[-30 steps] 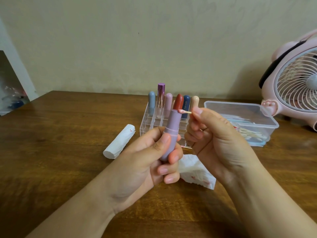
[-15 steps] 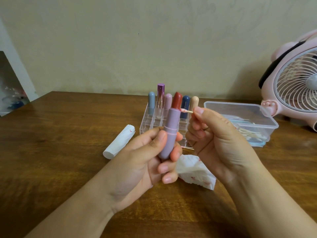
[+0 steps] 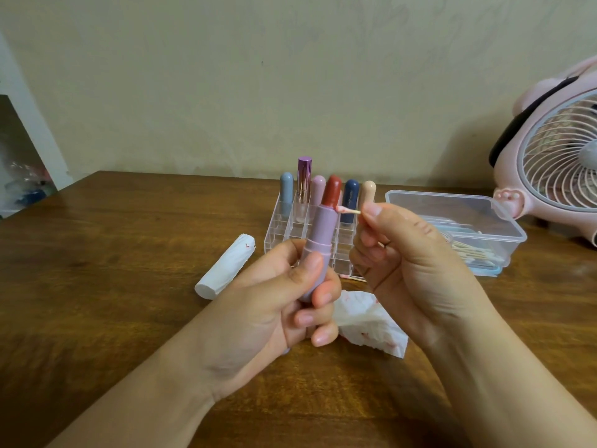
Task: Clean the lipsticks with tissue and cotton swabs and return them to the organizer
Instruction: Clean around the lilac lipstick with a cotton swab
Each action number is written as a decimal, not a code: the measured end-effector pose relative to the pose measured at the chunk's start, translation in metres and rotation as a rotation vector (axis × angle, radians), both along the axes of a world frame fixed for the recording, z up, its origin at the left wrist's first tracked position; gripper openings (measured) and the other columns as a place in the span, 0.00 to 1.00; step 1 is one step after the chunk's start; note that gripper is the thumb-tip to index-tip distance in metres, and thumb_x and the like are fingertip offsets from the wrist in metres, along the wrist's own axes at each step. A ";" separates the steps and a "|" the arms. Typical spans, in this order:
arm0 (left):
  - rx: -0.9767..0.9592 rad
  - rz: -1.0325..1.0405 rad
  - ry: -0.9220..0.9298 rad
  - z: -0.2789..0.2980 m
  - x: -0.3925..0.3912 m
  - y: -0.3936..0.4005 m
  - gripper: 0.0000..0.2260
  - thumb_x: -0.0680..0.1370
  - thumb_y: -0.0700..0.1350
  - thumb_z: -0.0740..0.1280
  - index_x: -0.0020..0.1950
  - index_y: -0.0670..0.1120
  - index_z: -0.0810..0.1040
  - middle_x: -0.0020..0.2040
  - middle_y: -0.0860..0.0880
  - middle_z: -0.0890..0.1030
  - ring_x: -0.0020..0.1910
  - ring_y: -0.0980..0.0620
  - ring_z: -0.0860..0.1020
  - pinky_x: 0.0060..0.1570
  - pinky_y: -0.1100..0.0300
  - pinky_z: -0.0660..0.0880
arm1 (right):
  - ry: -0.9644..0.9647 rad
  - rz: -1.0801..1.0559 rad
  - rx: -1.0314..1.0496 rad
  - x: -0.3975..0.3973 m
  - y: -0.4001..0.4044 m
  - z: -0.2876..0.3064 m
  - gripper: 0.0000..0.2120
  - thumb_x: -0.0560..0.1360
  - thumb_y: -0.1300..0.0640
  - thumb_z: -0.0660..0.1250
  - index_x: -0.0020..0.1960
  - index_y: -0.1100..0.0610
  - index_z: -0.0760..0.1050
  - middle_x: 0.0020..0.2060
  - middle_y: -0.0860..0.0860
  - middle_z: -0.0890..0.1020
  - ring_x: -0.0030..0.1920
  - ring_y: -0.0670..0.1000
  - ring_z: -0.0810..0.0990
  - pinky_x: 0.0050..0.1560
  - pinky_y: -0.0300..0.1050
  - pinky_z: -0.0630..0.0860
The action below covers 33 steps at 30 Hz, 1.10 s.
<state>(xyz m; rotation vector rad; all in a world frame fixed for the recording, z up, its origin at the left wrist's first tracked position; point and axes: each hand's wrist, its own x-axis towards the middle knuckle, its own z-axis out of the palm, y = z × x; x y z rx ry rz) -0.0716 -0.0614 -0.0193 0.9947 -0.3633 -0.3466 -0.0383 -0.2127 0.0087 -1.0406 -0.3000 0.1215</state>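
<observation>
My left hand point(image 3: 284, 305) grips a lilac lipstick tube point(image 3: 319, 244) upright, its red bullet point(image 3: 331, 194) twisted up out of the top. My right hand point(image 3: 403, 263) pinches a cotton swab point(image 3: 348, 210), whose pink-stained tip touches the rim where the bullet meets the tube. Behind them stands the clear acrylic organizer point(image 3: 277, 227) with several capped lipsticks in its back row. A crumpled tissue point(image 3: 371, 321) with red smears lies on the table under my hands. A rolled white tissue point(image 3: 226, 266) lies to the left.
A clear plastic box point(image 3: 452, 208) of cotton swabs sits at the right, behind my right hand. A pink desk fan point(image 3: 559, 153) stands at the far right. A used swab point(image 3: 353, 278) lies by the organizer's front. The wooden table point(image 3: 97, 286) meets the wall behind.
The red bullet has risen further out of the lilac tube. The swab tip stays against the tube's rim, and both hands have barely shifted.
</observation>
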 end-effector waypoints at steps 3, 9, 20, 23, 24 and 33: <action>-0.019 -0.031 -0.002 -0.001 0.001 0.002 0.05 0.73 0.47 0.68 0.46 0.48 0.79 0.34 0.47 0.71 0.28 0.55 0.65 0.29 0.61 0.71 | 0.017 -0.004 0.013 0.001 0.000 0.000 0.09 0.66 0.58 0.67 0.28 0.55 0.71 0.26 0.49 0.68 0.26 0.43 0.66 0.28 0.33 0.66; -0.040 -0.074 -0.033 -0.003 0.003 0.004 0.05 0.73 0.48 0.72 0.44 0.48 0.80 0.35 0.47 0.71 0.28 0.55 0.66 0.31 0.61 0.71 | 0.026 -0.012 0.035 0.003 0.000 0.000 0.09 0.65 0.58 0.67 0.28 0.55 0.71 0.26 0.48 0.68 0.25 0.43 0.66 0.28 0.33 0.65; -0.047 -0.099 -0.034 -0.005 0.003 0.004 0.04 0.73 0.48 0.71 0.44 0.49 0.80 0.35 0.47 0.72 0.29 0.55 0.66 0.31 0.61 0.71 | 0.011 0.007 0.017 -0.001 -0.001 0.001 0.08 0.66 0.58 0.67 0.30 0.57 0.71 0.25 0.49 0.68 0.26 0.43 0.66 0.29 0.33 0.64; -0.058 -0.094 -0.026 -0.005 0.004 0.004 0.04 0.74 0.47 0.71 0.45 0.49 0.80 0.35 0.47 0.72 0.28 0.55 0.66 0.30 0.61 0.71 | 0.025 -0.004 0.020 0.001 -0.002 0.001 0.09 0.66 0.58 0.67 0.29 0.56 0.70 0.26 0.49 0.68 0.26 0.43 0.66 0.29 0.33 0.64; -0.057 -0.095 -0.031 -0.005 0.004 0.004 0.04 0.74 0.48 0.71 0.44 0.49 0.80 0.35 0.47 0.72 0.28 0.55 0.66 0.30 0.61 0.71 | 0.028 -0.007 0.026 0.001 -0.002 0.000 0.09 0.65 0.58 0.67 0.28 0.56 0.70 0.26 0.49 0.68 0.26 0.43 0.66 0.28 0.33 0.65; -0.113 -0.105 -0.024 -0.005 0.004 0.004 0.08 0.73 0.47 0.72 0.48 0.44 0.80 0.36 0.45 0.75 0.29 0.54 0.70 0.30 0.60 0.73 | 0.011 0.030 0.064 0.004 -0.002 -0.002 0.13 0.69 0.60 0.68 0.26 0.54 0.73 0.26 0.47 0.70 0.26 0.43 0.66 0.28 0.32 0.66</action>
